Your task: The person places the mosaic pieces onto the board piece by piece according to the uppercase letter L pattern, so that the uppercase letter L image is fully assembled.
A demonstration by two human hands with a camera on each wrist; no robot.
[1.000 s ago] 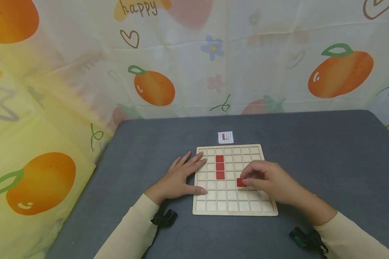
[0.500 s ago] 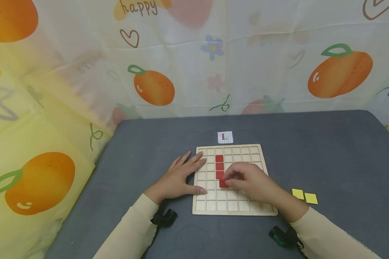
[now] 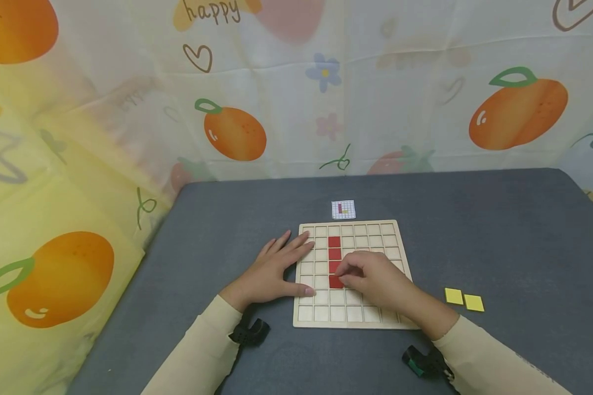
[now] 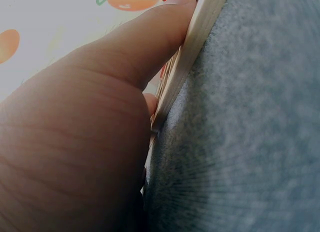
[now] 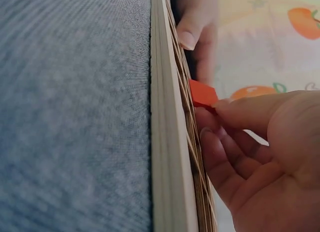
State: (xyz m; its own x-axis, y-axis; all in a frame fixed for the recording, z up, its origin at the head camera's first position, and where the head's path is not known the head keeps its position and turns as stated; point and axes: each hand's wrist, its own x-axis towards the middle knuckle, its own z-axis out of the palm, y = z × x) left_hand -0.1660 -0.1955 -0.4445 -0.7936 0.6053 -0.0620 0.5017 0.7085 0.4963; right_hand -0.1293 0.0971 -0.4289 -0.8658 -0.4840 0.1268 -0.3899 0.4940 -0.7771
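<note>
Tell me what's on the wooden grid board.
Three red tiles in one column, a fourth tile at its near end, pinched by the right hand. The left hand rests on the board's left edge. Cells beneath the hands can't be seen.

Dark-grey, cloth-textured table (image 3: 257,211), bearing one pale wooden grid board (image 3: 346,299). Behind board: small white gridded card (image 3: 343,209). Right of board: two square yellow tiles (image 3: 453,296).

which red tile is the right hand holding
The red tile lowest in the head view's column of four; the right hand pinches it, not the other three tiles.
</note>
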